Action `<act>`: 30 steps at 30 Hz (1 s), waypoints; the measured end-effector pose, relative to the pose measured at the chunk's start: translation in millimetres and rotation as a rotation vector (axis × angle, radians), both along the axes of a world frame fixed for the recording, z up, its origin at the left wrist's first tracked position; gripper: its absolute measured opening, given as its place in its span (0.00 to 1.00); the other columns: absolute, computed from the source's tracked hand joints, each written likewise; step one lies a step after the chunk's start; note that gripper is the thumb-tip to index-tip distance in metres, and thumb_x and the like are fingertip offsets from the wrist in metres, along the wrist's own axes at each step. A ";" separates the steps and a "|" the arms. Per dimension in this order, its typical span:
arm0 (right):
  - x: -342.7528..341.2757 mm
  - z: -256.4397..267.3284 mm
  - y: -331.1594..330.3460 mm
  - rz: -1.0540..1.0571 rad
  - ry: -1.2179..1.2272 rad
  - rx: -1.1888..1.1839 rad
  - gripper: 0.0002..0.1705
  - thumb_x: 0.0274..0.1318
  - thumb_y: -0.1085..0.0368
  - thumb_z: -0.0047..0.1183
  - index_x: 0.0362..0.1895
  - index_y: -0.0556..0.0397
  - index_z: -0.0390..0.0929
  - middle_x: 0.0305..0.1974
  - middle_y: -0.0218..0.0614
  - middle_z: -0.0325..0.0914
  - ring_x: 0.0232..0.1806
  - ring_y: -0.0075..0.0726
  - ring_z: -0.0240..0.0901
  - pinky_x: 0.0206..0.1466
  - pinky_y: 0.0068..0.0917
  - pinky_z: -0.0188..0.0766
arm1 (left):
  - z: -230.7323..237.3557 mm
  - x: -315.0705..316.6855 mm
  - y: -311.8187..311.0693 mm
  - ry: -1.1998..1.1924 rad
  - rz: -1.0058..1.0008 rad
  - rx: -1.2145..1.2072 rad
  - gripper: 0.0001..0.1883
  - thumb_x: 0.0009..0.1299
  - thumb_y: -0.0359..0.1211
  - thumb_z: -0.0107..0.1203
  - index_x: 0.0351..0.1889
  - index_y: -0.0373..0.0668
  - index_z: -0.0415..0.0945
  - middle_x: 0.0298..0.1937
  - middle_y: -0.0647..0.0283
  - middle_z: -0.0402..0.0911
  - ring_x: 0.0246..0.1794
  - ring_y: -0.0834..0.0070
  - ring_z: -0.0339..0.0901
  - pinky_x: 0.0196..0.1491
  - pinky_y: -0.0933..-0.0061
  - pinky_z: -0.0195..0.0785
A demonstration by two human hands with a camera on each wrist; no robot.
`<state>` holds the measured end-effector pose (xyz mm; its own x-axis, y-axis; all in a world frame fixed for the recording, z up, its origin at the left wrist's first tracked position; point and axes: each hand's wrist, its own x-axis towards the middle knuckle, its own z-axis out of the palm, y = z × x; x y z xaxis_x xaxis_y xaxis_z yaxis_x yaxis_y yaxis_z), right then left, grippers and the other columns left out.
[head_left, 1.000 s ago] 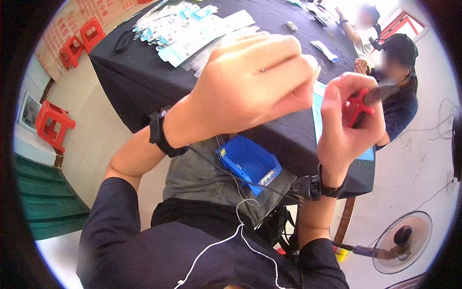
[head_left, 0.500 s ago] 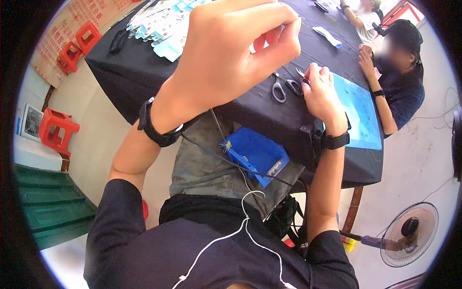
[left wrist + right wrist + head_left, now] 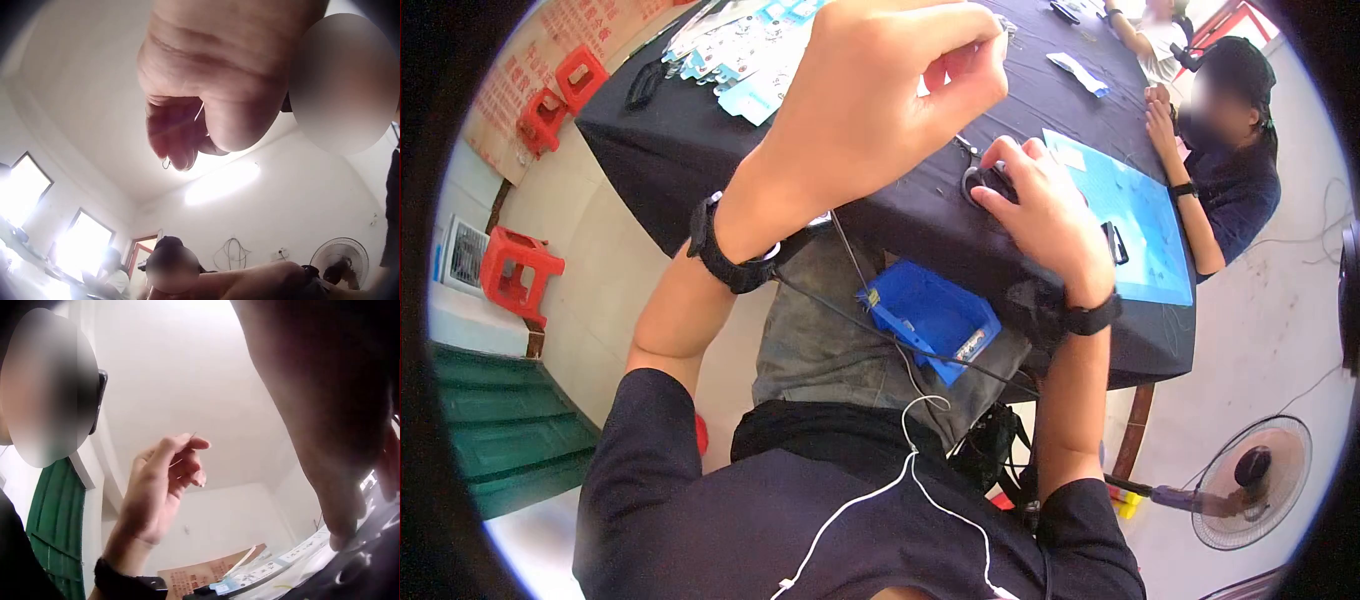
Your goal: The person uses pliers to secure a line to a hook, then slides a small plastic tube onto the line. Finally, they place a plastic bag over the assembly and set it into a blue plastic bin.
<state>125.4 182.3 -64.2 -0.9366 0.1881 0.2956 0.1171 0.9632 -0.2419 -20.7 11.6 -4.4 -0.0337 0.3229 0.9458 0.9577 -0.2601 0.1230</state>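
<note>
Raised nearest, the left hand (image 3: 880, 105) pinches, thumb to forefinger, what looks like a tiny wire hook (image 3: 166, 164); it should prove light, stiff and easily dropped, best held by its shank, clear of the bend. Farther out, the right hand (image 3: 1045, 215), fingers loosely parted, reaches over scissors (image 3: 967, 182) on the bench (image 3: 915, 225); whether it grips them, I cannot tell.

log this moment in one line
left hand: raised, pinching small thin item | right hand: at scissors, grip unclear | blue bin: at lap
</note>
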 end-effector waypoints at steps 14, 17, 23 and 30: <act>6.2 28.3 -0.5 -0.132 0.109 -0.172 0.22 0.51 0.66 0.68 0.48 0.53 0.74 0.35 0.46 0.78 0.38 0.48 0.80 0.44 0.42 0.76 | 3.6 -2.9 -8.0 0.044 0.131 0.050 0.02 0.65 0.25 0.61 0.34 0.37 0.83 0.28 0.60 0.82 0.26 0.69 0.81 0.31 0.72 0.71; 9.1 48.5 -2.0 -0.179 0.199 -0.354 0.23 0.52 0.68 0.70 0.52 0.51 0.77 0.35 0.40 0.83 0.35 0.32 0.82 0.40 0.28 0.76 | 3.9 -2.2 -2.6 0.045 0.118 0.128 0.01 0.64 0.26 0.62 0.32 0.38 0.82 0.26 0.61 0.80 0.24 0.68 0.79 0.30 0.70 0.69; 2.7 57.3 -21.4 0.143 0.924 -0.489 0.27 0.52 0.73 0.69 0.58 0.58 0.79 0.40 0.35 0.86 0.44 0.26 0.83 0.43 0.22 0.73 | 7.4 9.5 -13.5 -0.034 0.103 0.066 0.06 0.67 0.24 0.60 0.37 0.36 0.87 0.30 0.60 0.86 0.29 0.73 0.84 0.35 0.75 0.74; 3.1 57.1 -37.8 0.229 0.957 -0.022 0.38 0.36 0.68 0.74 0.59 0.58 0.80 0.41 0.38 0.79 0.39 0.34 0.76 0.40 0.27 0.71 | 9.1 20.0 -20.6 -0.204 -0.122 0.051 0.09 0.68 0.24 0.59 0.41 0.31 0.87 0.30 0.58 0.87 0.29 0.77 0.84 0.36 0.76 0.76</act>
<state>128.5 144.4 -7.1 -0.3186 0.0467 0.9467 -0.3266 0.9322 -0.1559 -0.7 -8.9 4.7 -0.1892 0.2881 0.9387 0.8758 -0.3828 0.2940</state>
